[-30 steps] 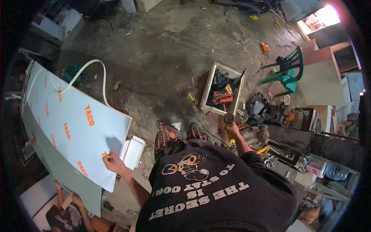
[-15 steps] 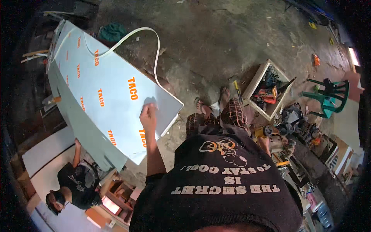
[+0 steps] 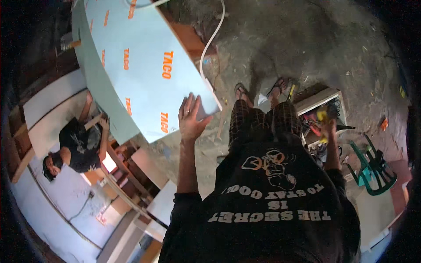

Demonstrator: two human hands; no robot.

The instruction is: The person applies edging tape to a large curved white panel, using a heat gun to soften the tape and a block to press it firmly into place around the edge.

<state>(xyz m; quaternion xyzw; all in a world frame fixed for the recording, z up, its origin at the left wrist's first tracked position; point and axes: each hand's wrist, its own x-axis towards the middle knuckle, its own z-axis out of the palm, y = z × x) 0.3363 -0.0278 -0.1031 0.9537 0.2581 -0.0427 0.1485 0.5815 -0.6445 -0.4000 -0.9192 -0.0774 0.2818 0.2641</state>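
Note:
My left hand (image 3: 191, 119) lies with its fingers stretched out over the near corner of a large pale blue-white panel (image 3: 147, 87) with orange lettering. A white flexible edging strip (image 3: 213, 41) loops off the panel's right edge. On my right side, my right hand (image 3: 329, 130) is closed around a yellow hand-held thing (image 3: 322, 116). Yellow shows above and below the fist, but motion blur hides its kind. This hand is over a wooden box (image 3: 322, 97) with red and dark tools in it.
A co-worker in black (image 3: 79, 147) is left of the panel, hands by its curved grey-green side (image 3: 94, 74). A yellow-and-black tool handle (image 3: 291, 91) lies by my feet. A green plastic chair (image 3: 372, 168) lies at the right. Wooden furniture parts (image 3: 125, 188) are at lower left.
My right hand has swung forward from beside the power tools, now with the yellow thing in it. My left hand has changed from curled to spread at the panel's corner. The view has shifted.

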